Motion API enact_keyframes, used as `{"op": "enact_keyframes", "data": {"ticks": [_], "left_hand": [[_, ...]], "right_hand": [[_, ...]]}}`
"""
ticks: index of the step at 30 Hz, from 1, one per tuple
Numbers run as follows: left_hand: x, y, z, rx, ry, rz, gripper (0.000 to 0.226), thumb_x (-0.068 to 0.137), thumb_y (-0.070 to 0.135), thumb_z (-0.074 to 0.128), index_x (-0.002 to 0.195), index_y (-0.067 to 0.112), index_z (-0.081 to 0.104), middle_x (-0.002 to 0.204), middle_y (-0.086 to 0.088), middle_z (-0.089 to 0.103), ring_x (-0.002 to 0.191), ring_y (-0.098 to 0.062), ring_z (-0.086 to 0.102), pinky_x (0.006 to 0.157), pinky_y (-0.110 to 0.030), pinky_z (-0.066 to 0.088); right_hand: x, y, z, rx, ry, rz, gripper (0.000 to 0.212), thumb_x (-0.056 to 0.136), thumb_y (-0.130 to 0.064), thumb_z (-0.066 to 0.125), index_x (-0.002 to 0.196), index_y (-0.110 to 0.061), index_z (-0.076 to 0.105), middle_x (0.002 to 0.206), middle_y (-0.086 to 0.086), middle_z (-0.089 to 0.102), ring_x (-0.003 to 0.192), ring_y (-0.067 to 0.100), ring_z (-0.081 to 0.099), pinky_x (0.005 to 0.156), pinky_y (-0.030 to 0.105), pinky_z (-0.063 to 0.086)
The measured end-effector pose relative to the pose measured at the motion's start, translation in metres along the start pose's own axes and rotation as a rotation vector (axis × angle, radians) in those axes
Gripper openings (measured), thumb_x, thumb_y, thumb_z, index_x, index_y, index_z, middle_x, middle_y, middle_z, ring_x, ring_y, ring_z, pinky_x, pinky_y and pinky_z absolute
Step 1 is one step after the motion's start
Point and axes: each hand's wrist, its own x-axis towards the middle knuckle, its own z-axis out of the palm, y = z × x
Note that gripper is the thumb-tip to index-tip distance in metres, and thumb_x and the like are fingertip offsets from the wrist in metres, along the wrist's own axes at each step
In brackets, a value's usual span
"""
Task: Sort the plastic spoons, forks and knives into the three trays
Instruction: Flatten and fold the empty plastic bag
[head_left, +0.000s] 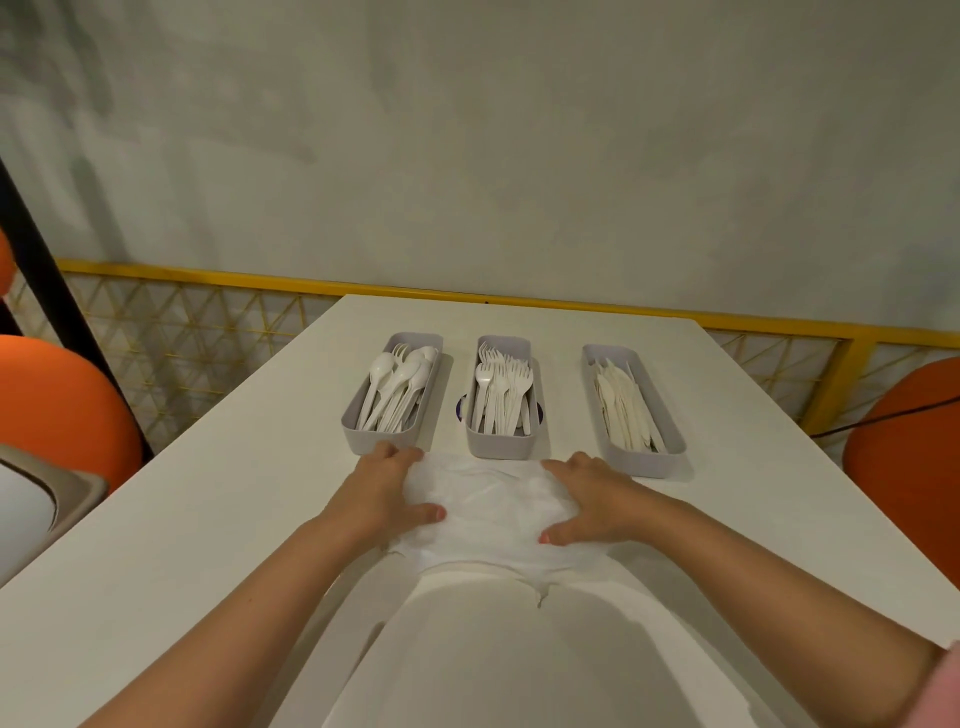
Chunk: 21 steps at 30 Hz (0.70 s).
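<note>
Three grey trays stand side by side on the white table (208, 519). The left tray (363, 423) holds white plastic spoons (395, 384), with one fork among them at the far end. The middle tray (498, 447) holds forks (501, 395) and the right tray (644, 465) holds knives (623, 410). Just in front of the trays lies a crumpled white plastic bag (493, 514). My left hand (384, 493) grips its left side and my right hand (592, 499) grips its right side, thumbs on top.
Orange rounded seats stand at the left (57, 405) and at the right (909, 457) of the table. A yellow-framed mesh rail (182, 332) runs behind the table's far edge. A grey and white object (36, 499) sits off the left edge.
</note>
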Motion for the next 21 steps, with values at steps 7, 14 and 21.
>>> {"op": "enact_keyframes", "data": {"ticks": [7,14,21], "left_hand": [[-0.005,0.007,-0.003,-0.160,-0.026,-0.181,0.058,0.073,0.029,0.077,0.122,0.010,0.050,0.121,-0.005,0.058,0.100,-0.021,0.055,0.066,-0.021,0.040],[-0.015,0.007,-0.012,-0.399,0.284,0.117,0.037,0.076,-0.005,0.064,0.109,0.010,0.062,0.107,-0.009,0.065,0.090,-0.019,0.057,0.073,-0.025,0.040],[-0.019,-0.010,-0.029,-0.484,-0.169,0.332,0.023,0.076,0.015,0.075,0.088,0.032,0.067,0.106,0.007,0.045,0.098,-0.004,0.052,0.083,-0.016,0.044]], "right_hand": [[-0.005,0.005,-0.001,0.606,0.006,0.078,0.072,0.074,-0.034,0.076,0.136,-0.013,0.045,0.134,0.004,0.052,0.119,0.023,0.054,0.104,0.034,0.042],[-0.014,0.034,-0.005,1.118,0.081,-0.120,0.020,0.085,0.009,0.055,0.083,-0.009,0.062,0.081,0.005,0.062,0.075,0.018,0.058,0.066,0.024,0.046],[-0.025,0.046,-0.006,0.766,0.306,-0.417,0.055,0.077,0.019,0.042,0.061,-0.027,0.068,0.089,-0.003,0.054,0.081,-0.006,0.054,0.077,0.007,0.041]]}}
